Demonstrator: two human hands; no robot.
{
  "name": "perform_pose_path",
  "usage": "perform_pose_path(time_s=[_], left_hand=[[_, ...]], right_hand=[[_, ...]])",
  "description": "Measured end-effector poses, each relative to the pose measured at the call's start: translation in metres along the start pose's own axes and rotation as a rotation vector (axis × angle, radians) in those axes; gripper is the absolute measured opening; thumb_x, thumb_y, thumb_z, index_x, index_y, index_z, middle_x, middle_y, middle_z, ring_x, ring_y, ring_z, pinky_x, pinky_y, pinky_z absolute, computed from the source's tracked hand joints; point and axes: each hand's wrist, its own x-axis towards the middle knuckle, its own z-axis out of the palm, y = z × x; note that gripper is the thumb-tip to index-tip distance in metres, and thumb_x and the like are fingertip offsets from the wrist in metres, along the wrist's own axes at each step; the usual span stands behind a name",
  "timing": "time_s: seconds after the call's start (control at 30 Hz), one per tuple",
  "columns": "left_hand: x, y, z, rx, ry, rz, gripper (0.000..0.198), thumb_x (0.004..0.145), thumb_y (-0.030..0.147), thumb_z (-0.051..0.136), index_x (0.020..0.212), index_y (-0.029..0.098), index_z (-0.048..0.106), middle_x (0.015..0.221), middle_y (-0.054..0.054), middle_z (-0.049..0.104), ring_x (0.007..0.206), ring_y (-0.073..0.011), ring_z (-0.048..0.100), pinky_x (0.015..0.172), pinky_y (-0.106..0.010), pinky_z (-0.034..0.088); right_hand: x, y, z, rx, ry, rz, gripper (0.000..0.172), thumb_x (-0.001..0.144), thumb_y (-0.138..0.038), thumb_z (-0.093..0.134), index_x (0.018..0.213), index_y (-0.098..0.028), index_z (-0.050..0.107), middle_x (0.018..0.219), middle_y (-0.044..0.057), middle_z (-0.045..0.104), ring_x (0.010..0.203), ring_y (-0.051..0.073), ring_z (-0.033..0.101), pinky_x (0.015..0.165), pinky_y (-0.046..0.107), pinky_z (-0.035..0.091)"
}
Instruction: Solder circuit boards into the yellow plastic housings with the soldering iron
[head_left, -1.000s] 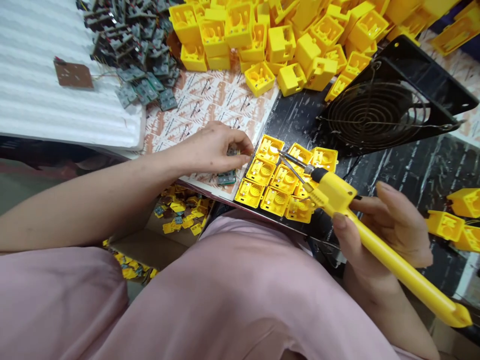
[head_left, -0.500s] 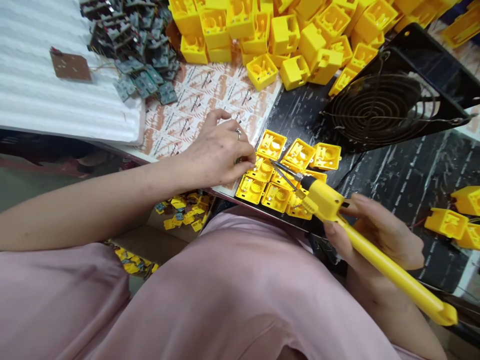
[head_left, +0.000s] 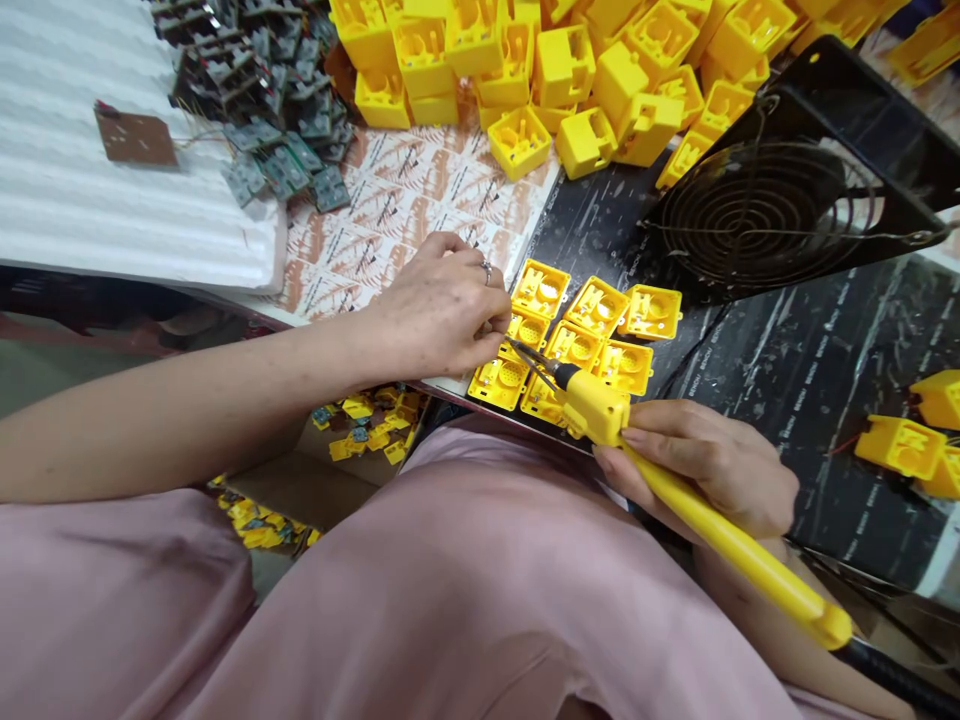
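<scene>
Foam [head_left: 127, 235]: white, far left; it may give the boards [head_left: 286, 170] a soft bed.
Boards: a messy pile on the foam and past its right edge.
Bin [head_left: 296, 490]: below the table [head_left: 817, 350], with bits inside.
Left hand [head_left: 454, 310]: fingers curled in close by the trays [head_left: 541, 288]; I cannot tell if they pinch anything.
Trays: yellow, in close rows at the near edge, open side up, likely so the insides are easy to reach.
Far boxes [head_left: 585, 145]: heaped at the back, maybe to leave room.
Iron [head_left: 720, 535]: its tip points left, just by the left fingertips.
Right hand [head_left: 709, 465]: fingers closed around the iron's yellow handle, probably to stay off the hot end.
Fan [head_left: 739, 215]: stands tilted, far right.
Right boxes [head_left: 900, 447]: a few, set apart.
</scene>
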Motion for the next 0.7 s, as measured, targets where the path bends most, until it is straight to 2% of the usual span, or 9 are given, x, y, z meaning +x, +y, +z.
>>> perform_pose_path(time_s=[0.13, 0.27, 0.43, 0.57, 0.7], left_hand=[[0.003, 0.0, -0.001, -0.009, -0.025, 0.007, 0.028, 0.094, 0.029, 0.047, 0.083, 0.02, 0.071, 0.09, -0.003, 0.072, 0.1, -0.0237, 0.065, 0.112, -0.05, 0.04], [0.004, 0.001, -0.003, -0.005, -0.051, 0.01, 0.029, 0.094, 0.03, 0.046, 0.081, 0.02, 0.07, 0.084, -0.002, 0.069, 0.1, -0.0226, 0.064, 0.113, -0.049, 0.039], [0.005, 0.001, -0.004, -0.025, -0.051, 0.009, 0.028, 0.092, 0.03, 0.046, 0.082, 0.02, 0.071, 0.084, -0.002, 0.07, 0.101, -0.0223, 0.064, 0.115, -0.047, 0.037], [0.006, 0.0, -0.002, -0.049, -0.042, 0.004, 0.027, 0.089, 0.029, 0.049, 0.081, 0.02, 0.072, 0.081, -0.001, 0.07, 0.097, -0.0222, 0.064, 0.116, -0.049, 0.035], [0.009, 0.004, -0.003, -0.065, -0.041, -0.007, 0.019, 0.084, 0.026, 0.057, 0.076, 0.021, 0.073, 0.079, -0.002, 0.073, 0.091, -0.0222, 0.064, 0.113, -0.049, 0.036]], right_hand=[[0.0, 0.001, -0.002, -0.025, -0.036, -0.05, 0.027, 0.084, -0.008, 0.086, 0.097, -0.017, 0.064, 0.081, 0.003, 0.075, 0.069, 0.014, 0.073, 0.063, 0.023, 0.062], [-0.001, 0.001, -0.004, -0.002, -0.053, -0.005, 0.028, 0.085, -0.007, 0.084, 0.101, -0.021, 0.066, 0.087, 0.001, 0.077, 0.074, 0.014, 0.075, 0.064, 0.023, 0.064], [0.004, -0.001, -0.007, -0.007, -0.076, -0.048, 0.028, 0.084, -0.005, 0.084, 0.1, -0.018, 0.065, 0.084, 0.002, 0.075, 0.072, 0.014, 0.073, 0.064, 0.023, 0.062], [0.0, -0.004, -0.019, 0.046, -0.017, 0.115, 0.024, 0.089, -0.007, 0.079, 0.103, -0.023, 0.069, 0.084, 0.0, 0.073, 0.075, 0.014, 0.074, 0.068, 0.025, 0.063], [-0.02, -0.007, -0.023, 0.078, 0.078, 0.289, 0.038, 0.083, -0.007, 0.085, 0.111, -0.031, 0.076, 0.089, -0.001, 0.076, 0.071, 0.017, 0.074, 0.061, 0.03, 0.063]])
